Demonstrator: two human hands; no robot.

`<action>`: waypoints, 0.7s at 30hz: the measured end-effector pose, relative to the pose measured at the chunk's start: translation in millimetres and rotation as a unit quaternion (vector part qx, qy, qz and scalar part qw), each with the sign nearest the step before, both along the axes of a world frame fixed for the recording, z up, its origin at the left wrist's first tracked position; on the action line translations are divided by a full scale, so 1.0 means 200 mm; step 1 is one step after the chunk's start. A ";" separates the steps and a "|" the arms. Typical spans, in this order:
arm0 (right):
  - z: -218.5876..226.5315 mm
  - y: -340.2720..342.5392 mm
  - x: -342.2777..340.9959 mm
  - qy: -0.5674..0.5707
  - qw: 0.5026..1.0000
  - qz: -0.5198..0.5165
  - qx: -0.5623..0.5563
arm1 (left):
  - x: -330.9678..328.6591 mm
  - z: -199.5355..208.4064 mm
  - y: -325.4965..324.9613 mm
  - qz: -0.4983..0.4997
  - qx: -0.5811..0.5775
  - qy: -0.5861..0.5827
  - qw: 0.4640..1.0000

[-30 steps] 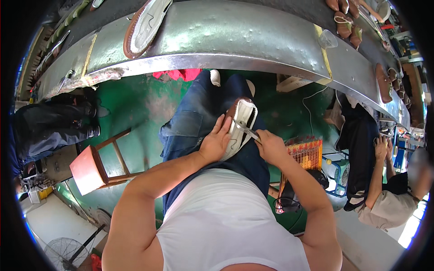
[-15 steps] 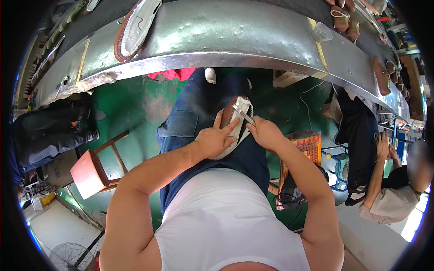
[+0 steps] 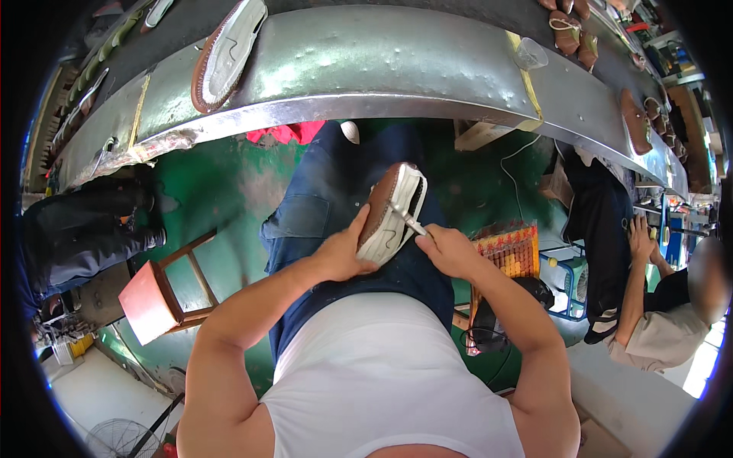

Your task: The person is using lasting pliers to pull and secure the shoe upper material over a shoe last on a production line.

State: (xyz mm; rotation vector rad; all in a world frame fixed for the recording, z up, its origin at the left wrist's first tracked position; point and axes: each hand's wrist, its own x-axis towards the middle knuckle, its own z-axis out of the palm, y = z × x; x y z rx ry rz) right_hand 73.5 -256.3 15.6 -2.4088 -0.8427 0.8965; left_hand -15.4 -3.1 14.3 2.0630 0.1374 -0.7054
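Note:
Over my lap, my left hand [image 3: 345, 250] grips a brown and white shoe [image 3: 376, 215] from its left side and near end. The shoe is tilted, with its white underside facing up and brown upper showing on the left. A loose white strip stands off its right edge. My right hand [image 3: 452, 252] is closed round the handle of a slim metal tool that looks like a small hammer [image 3: 409, 219]. The tool's far end lies over the white face of the shoe; whether it touches cannot be made out.
A metal-edged bench [image 3: 366, 53] runs across the front, with another brown and white shoe [image 3: 221, 65] and a clear plastic cup [image 3: 532, 53] on it. A wooden stool [image 3: 153, 298] stands left, a beaded seat cover [image 3: 508, 252] right. Another person [image 3: 664, 320] works at far right.
My left hand has slid off the white face to the shoe's side and near end. The shoe has rolled, showing more brown upper. The tool has moved toward me along it.

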 end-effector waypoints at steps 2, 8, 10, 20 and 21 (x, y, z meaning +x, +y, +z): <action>0.00 -0.05 -0.02 0.088 0.984 -0.121 0.101 | 0.05 0.12 0.05 0.015 0.059 0.009 0.998; -0.09 -0.14 -0.06 0.063 0.943 -0.272 0.180 | 0.22 0.36 0.12 0.218 -0.213 -0.275 0.912; -0.12 -0.14 -0.06 0.145 0.892 -0.294 0.312 | 0.36 0.36 0.10 0.188 -0.226 -0.378 0.878; 0.11 -0.09 -0.08 0.186 0.964 -0.163 0.100 | 0.28 -0.17 0.04 0.123 -0.231 -0.105 0.959; 0.15 -0.08 -0.08 0.174 0.970 -0.123 0.113 | 0.18 -0.15 0.05 0.122 -0.231 -0.098 0.960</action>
